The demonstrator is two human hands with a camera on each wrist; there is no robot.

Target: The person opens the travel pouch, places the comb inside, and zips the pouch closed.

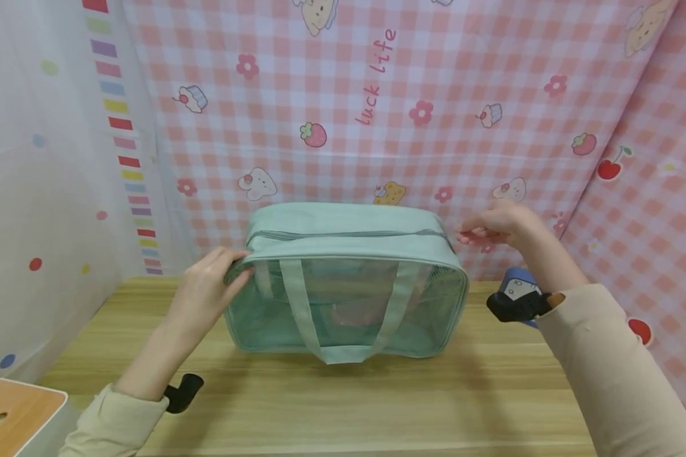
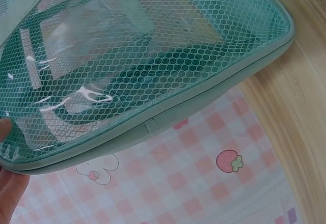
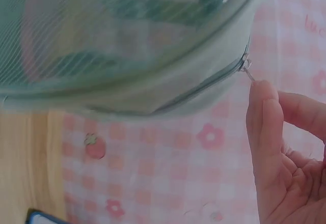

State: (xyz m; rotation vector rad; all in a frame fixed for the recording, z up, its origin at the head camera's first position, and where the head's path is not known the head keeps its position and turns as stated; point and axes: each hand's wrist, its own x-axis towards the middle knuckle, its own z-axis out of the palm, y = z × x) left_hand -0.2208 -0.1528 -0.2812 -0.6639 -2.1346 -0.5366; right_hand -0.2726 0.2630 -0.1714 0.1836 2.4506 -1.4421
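A mint green bag stands upright on the wooden table, with two strap handles down its see-through mesh front. Items show dimly inside, including something pink; their kinds are unclear. At the bag's upper left corner, my left hand grips the edge, thumb in front; in the left wrist view only its fingertips show. Off the upper right corner, my right hand pinches a small metal zipper pull between thumb and finger. The grey zipper runs along the bag's top.
A white box with a wooden slotted lid sits at the near left. Behind my right wrist is a blue object with a numbered white face, partly hidden. Pink checked cloth hangs behind the bag and on the right.
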